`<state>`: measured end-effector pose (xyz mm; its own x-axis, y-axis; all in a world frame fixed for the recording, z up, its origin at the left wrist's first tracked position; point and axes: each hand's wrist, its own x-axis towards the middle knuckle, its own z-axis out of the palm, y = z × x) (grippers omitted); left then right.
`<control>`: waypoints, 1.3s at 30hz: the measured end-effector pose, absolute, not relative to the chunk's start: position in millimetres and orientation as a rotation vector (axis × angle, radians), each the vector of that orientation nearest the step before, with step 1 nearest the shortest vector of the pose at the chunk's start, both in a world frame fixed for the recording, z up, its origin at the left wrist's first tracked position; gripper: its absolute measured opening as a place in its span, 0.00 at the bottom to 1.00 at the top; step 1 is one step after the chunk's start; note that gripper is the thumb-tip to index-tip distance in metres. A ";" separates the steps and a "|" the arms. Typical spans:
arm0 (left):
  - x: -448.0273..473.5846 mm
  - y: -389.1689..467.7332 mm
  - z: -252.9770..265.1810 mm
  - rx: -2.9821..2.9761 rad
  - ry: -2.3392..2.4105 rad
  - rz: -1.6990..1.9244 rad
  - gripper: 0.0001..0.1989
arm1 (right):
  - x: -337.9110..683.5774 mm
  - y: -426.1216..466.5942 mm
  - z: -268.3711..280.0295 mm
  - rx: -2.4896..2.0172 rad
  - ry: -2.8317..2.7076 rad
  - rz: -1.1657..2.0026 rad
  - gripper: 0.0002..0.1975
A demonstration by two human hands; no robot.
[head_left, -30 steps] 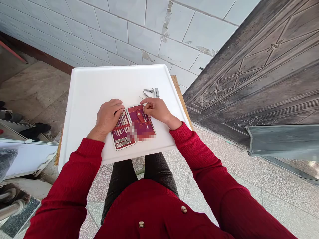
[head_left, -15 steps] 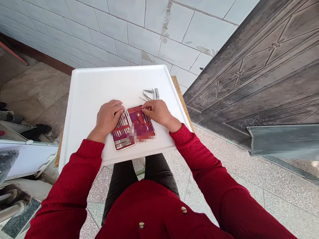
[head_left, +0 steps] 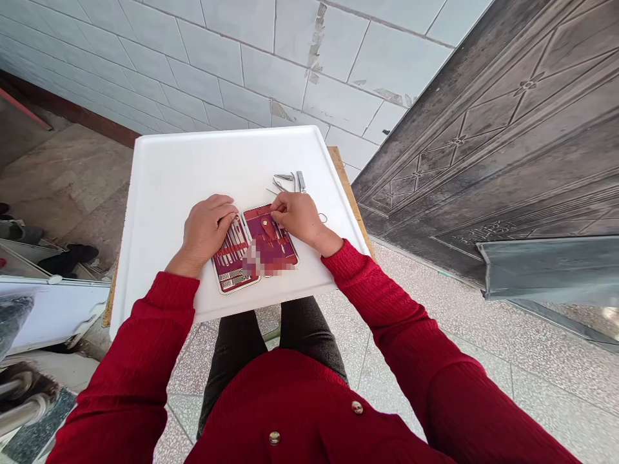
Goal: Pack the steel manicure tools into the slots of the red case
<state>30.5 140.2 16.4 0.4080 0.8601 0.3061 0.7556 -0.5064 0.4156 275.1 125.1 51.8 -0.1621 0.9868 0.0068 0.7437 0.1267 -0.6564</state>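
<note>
The opened manicure case point(head_left: 255, 227) lies between both hands: left hand point(head_left: 207, 227) at its ten o'clock, touching it; right hand point(head_left: 297, 216) at two o'clock, partly covering it. Either grip's closure cannot be determined.

Right hand point(head_left: 300, 218) shifted slightly left, fingers point(head_left: 278, 202) drawn closer together; metal loop point(head_left: 326, 218) now uncovered beside wrist point(head_left: 327, 239).
</note>
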 end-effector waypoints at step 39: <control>30.0 140.8 14.9 2.469 1.422 0.733 0.16 | 262.2 127.4 60.5 -1.790 -2.278 0.438 0.14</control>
<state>30.0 140.8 14.9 0.4146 0.8524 0.3185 0.7537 -0.5178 0.4047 262.2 127.4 60.5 -0.2399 0.9706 -0.0178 0.9079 0.2178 -0.3582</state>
